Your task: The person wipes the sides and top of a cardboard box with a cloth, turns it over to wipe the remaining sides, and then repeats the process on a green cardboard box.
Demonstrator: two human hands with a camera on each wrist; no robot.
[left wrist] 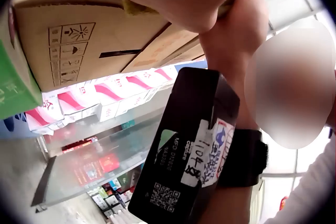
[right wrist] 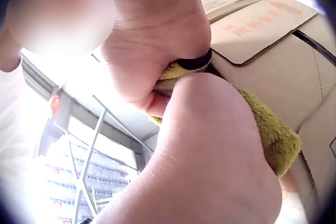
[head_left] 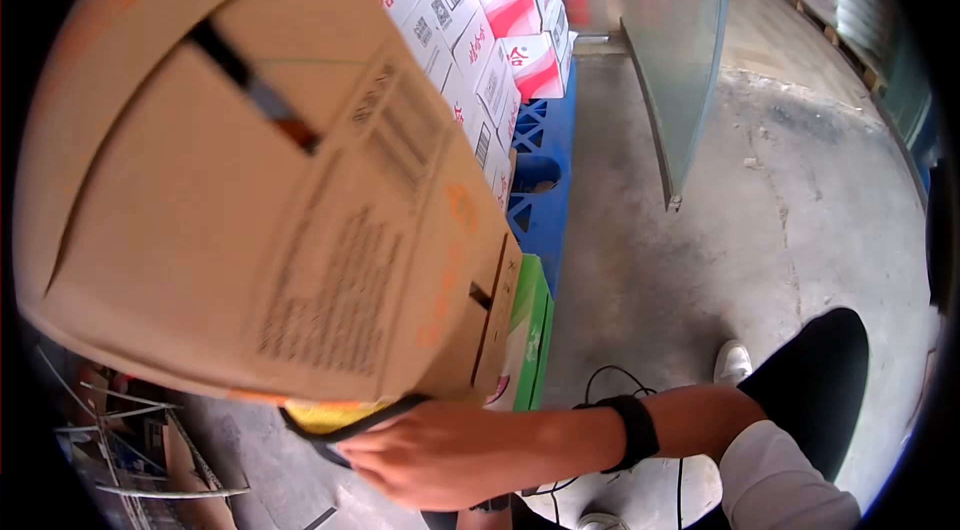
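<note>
A large brown cardboard box [head_left: 330,230], printed with a barcode and orange marks, fills the left of the head view. At its near lower edge my right hand [head_left: 440,450] grips a fuzzy yellow cloth [head_left: 335,417] with a dark border. My left hand [right wrist: 142,66] is close against the right one in the right wrist view, its fingers curled on the same cloth. From the head, most of the left hand is hidden below the right forearm. Black bands circle both wrists, and a black camera unit [left wrist: 184,150] hangs under the right one.
White and pink cartons [head_left: 470,40] are stacked on a blue pallet [head_left: 550,180] beyond the box. A green carton [head_left: 530,330] stands beside it. A glass panel [head_left: 675,60] juts out over the concrete floor [head_left: 720,260]. A metal rack [head_left: 130,440] is at lower left.
</note>
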